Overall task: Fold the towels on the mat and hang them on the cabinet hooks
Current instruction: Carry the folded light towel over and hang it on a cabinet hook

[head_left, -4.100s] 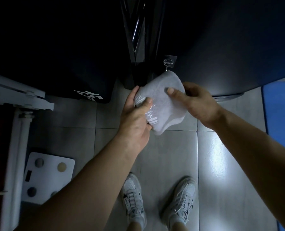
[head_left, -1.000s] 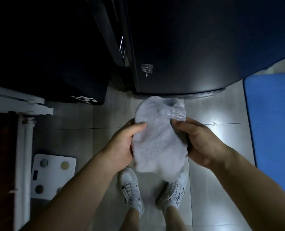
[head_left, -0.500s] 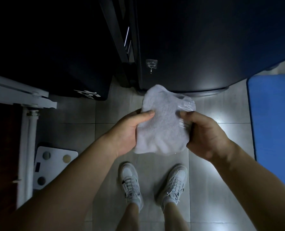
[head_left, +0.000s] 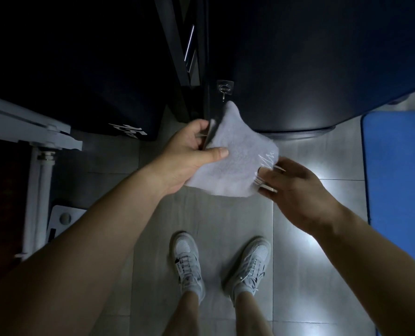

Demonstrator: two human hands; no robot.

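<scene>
A folded grey towel (head_left: 235,156) with a white embroidered mark near one corner is held up in front of the dark cabinet (head_left: 310,64). My left hand (head_left: 187,154) grips its left edge, thumb on top and fingers behind. My right hand (head_left: 296,187) is blurred by motion; its fingertips touch the towel's lower right corner, and whether they pinch it is unclear. A small metal hook (head_left: 224,89) on a clear pad sticks to the cabinet front. The towel's top corner points up just below that hook and stays apart from it.
A blue mat (head_left: 400,170) lies on the grey tiled floor at the right. A white frame (head_left: 39,146) and a white scale (head_left: 61,221) stand at the left. My white shoes (head_left: 187,263) are below the towel. A dark gap with a metal rail (head_left: 189,40) lies left of the cabinet.
Over the last second the towel rose from waist height toward the hook. My left hand shifted up along its left edge, and my right hand slid down to the lower right corner.
</scene>
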